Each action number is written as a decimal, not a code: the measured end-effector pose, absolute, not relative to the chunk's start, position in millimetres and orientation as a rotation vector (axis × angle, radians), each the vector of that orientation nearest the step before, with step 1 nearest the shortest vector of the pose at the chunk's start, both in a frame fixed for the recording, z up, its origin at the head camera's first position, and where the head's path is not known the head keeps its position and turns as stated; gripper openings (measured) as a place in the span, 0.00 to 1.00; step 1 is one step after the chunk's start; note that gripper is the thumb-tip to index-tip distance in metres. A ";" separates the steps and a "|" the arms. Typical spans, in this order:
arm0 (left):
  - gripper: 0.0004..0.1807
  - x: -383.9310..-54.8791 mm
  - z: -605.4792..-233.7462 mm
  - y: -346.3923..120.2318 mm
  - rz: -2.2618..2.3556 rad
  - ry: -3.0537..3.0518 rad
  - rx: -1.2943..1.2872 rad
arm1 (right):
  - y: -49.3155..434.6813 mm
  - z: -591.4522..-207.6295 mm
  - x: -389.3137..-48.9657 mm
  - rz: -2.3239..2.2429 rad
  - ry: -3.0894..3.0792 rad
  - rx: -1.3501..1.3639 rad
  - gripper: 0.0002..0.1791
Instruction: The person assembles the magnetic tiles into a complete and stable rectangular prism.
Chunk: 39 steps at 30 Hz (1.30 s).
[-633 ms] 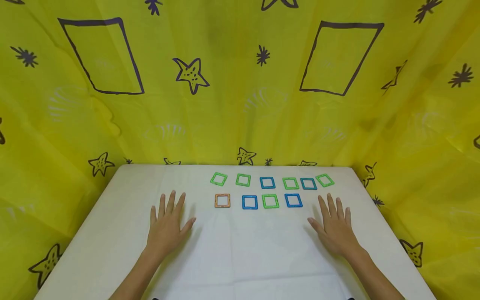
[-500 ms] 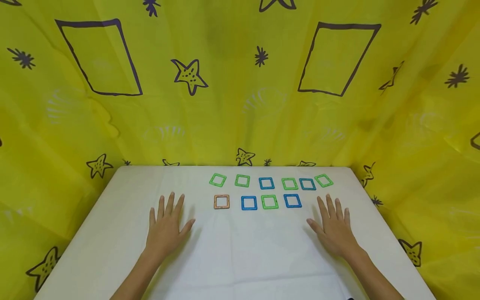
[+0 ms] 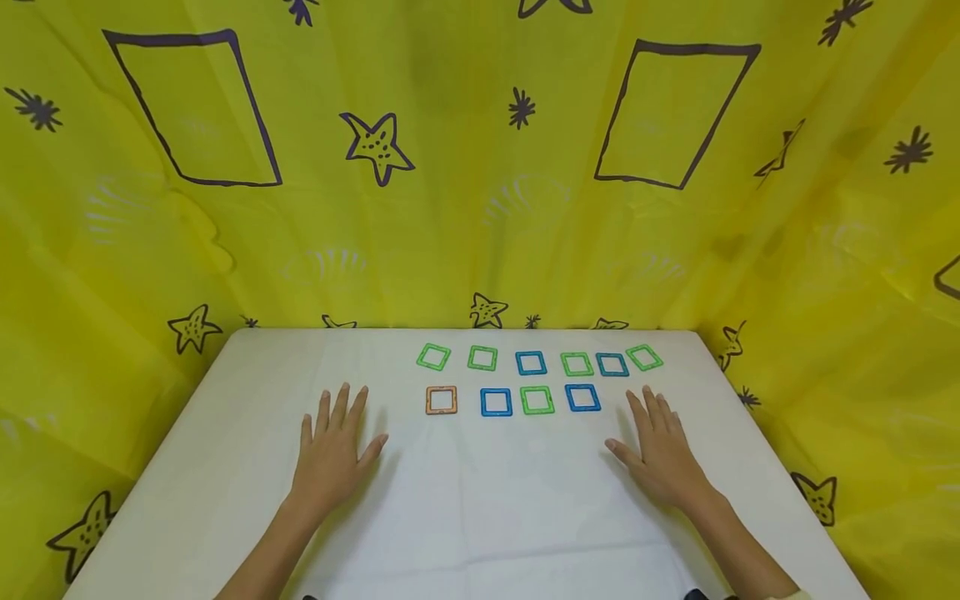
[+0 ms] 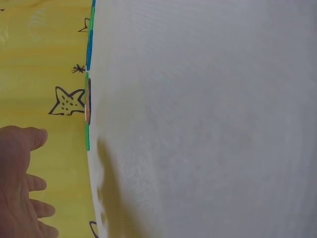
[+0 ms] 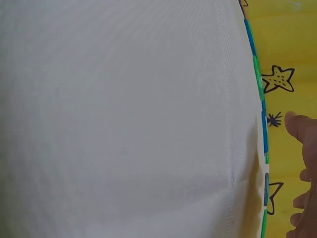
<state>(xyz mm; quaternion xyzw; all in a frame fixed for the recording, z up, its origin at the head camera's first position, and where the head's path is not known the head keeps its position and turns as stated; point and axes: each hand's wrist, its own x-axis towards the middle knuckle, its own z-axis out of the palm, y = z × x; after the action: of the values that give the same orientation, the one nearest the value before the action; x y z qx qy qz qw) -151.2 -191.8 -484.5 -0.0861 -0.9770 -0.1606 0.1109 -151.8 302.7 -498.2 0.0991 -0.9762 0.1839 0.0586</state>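
1. The left hand [image 3: 327,467] is spread above the white surface [image 3: 487,508], fingers pointing forward.
2. The right hand [image 3: 663,458] also hovers, fingers straight, thumb apart, near a slightly turned blue frame [image 3: 585,408].
3. Right of the left hand, the square orange frame [image 3: 441,412] lies flat, two sides parallel to the surface's far edge.

1. Yellow, lightly rippled sheeting [image 3: 442,242] walls in the far side and both flanks.
2. It carries dark spotted starfish [image 3: 377,148], spiky bursts [image 3: 522,108], pale shell shapes [image 3: 528,196] and, high up, two dark four-sided outlines [image 3: 171,39].
3. A white-topped bench [image 3: 525,492] with rounded far corners meets the back sheeting.
4. Faint creases [image 3: 555,557] cross its near part.
5. Light is soft, with a pale sheen on the right-hand sheeting.
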 end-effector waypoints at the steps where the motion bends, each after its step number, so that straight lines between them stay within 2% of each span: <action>1: 0.43 -151.0 -484.4 -191.6 -0.482 -2.869 -0.258 | 302.5 -498.4 -152.1 0.568 -2.954 0.300 0.50; 14: 0.40 -151.1 -486.6 -189.4 -0.603 -2.850 -0.319 | 295.5 -499.6 -155.6 0.660 -2.922 0.294 0.48; 25: 0.38 -157.5 -491.3 -181.4 -0.718 -2.764 -0.378 | 292.2 -499.3 -159.3 0.738 -2.869 0.315 0.43; 39: 0.33 -174.4 -493.2 -154.7 -0.909 -2.676 -0.465 | 279.5 -498.0 -176.1 0.801 -2.856 0.334 0.39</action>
<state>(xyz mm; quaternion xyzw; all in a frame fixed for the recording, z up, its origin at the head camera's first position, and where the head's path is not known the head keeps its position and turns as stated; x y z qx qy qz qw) -174.4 -154.7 -493.2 -0.1607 -0.9253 -0.3143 0.1385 -176.1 279.5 -498.0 0.1116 -0.9538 0.2676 0.0782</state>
